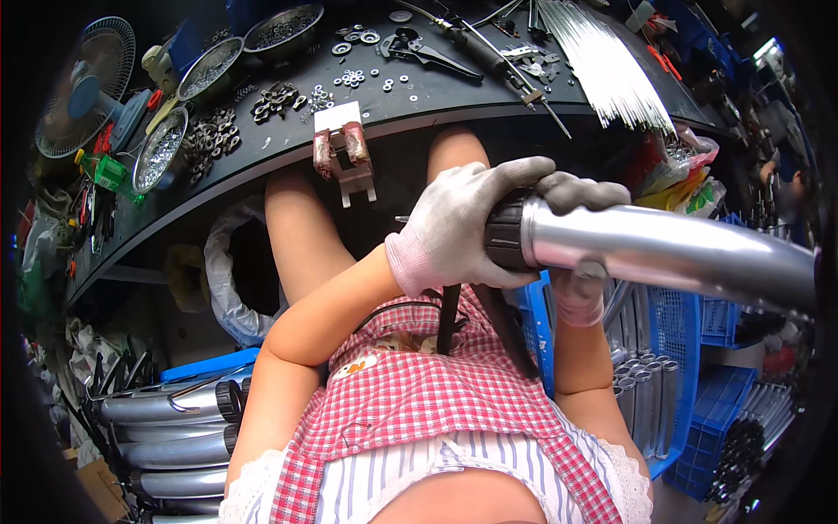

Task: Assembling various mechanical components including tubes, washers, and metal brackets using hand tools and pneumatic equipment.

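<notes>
Silver metal tube [672, 251], thick, polished, with a black ribbed collar [504, 231] at its near end. Held in the air over the person's lap, below the front edge of the worktop [454, 92]. Long axis runs nearly level, left to right; collar end points to the person's left, the far end runs out toward the right rim, dipping slightly.

Left hand [463, 231], grey knit glove with pink cuff, reaches across the body, forearm rising from lower left, wrist bent. Fingers wrapped over the top of the collar end, closed on it.

Right hand [578, 293], same kind of glove, comes up from below, forearm near vertical. It sits under the tube just right of the collar, fingers closed up against the underside; thumb shows on top of the tube beside the left fingers.

Black strap or cable hangs from the collar end down to the red-checked apron [419, 393].

Dark curved worktop above: metal bowls [209, 70] of small hardware, loose washers and nuts, pliers [428, 52], bundle of thin steel rods [602, 65], a small clamp fixture [342, 148] on the edge.

More silver tubes stacked lower left [166, 428]; others stand in a blue crate [672, 367] at the right.
</notes>
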Action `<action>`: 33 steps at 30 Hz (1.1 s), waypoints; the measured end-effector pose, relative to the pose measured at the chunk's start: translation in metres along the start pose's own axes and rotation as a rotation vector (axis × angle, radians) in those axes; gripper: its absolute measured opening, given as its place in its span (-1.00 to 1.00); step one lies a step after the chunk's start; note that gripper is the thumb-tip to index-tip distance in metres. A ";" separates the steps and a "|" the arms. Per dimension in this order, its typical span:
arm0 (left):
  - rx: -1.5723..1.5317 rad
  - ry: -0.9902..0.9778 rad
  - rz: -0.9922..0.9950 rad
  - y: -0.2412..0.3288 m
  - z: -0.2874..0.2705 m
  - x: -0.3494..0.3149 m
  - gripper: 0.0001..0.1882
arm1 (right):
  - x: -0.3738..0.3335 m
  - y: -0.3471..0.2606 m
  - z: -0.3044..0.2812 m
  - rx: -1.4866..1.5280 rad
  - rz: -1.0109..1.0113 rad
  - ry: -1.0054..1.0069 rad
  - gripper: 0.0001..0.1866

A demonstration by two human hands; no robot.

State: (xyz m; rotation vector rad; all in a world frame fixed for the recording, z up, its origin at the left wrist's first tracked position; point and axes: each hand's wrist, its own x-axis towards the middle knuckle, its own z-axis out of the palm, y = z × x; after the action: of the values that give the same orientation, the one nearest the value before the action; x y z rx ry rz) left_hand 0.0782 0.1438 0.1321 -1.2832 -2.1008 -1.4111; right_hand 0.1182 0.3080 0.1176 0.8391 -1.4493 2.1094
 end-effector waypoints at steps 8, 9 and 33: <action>0.721 0.125 0.006 -0.024 -0.052 0.016 -0.28 | 0.038 0.010 -0.073 -0.771 0.422 -0.350 -0.45; 0.781 0.229 0.075 -0.039 -0.061 0.014 -0.35 | 0.042 0.019 -0.103 -0.912 0.580 -0.385 -0.52; 1.287 0.367 -0.773 -0.002 -0.172 -0.178 -0.22 | -0.195 0.347 -0.361 -1.293 1.252 -0.669 -0.48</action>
State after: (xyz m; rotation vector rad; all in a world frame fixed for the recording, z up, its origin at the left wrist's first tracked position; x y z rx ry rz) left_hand 0.1375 -0.0938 0.0940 0.2761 -2.4749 -0.1412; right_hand -0.0537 0.5206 -0.3453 -0.0420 -3.6081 0.6870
